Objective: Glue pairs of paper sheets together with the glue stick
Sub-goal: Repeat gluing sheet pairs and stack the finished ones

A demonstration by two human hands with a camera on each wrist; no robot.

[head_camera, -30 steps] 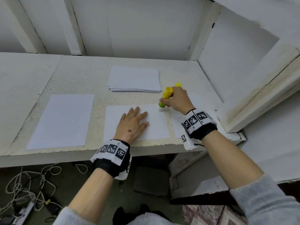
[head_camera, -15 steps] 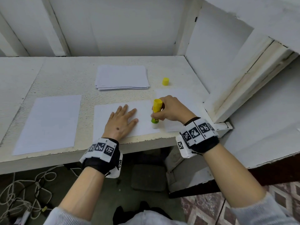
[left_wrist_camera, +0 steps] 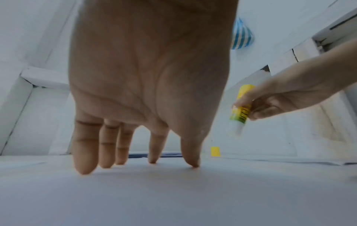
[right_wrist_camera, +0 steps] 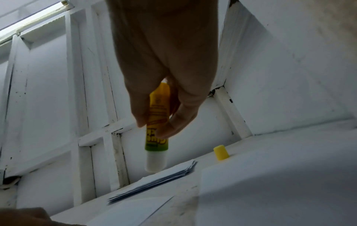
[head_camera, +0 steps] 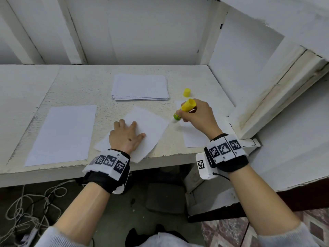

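Since half a second ago the middle sheet (head_camera: pixel 147 125) under my left hand (head_camera: pixel 125 138) has swung round: it now lies skewed, one corner poking past the front edge of the white shelf (head_camera: pixel 85 82), and my right hand (head_camera: pixel 197 116) has carried the glue stick (head_camera: pixel 184 110) off it, up and to the right.

Taking the skewed sheet as my landmark: well to its left lies a single sheet (head_camera: pixel 62 134), flat and square to the shelf edge. On the skewed sheet my left hand rests with fingers straight and slightly spread, fingertips (left_wrist_camera: pixel 85 166) touching the paper. Behind the sheet sits a stack of paper (head_camera: pixel 140 87). Just right of the sheet's far corner my right hand's fingers are wrapped round the yellow-and-green glue stick, white glue end down and clear of the paper. Under that hand lies another sheet (head_camera: pixel 194 138), and behind it the yellow cap (head_camera: pixel 187 92) stands alone.
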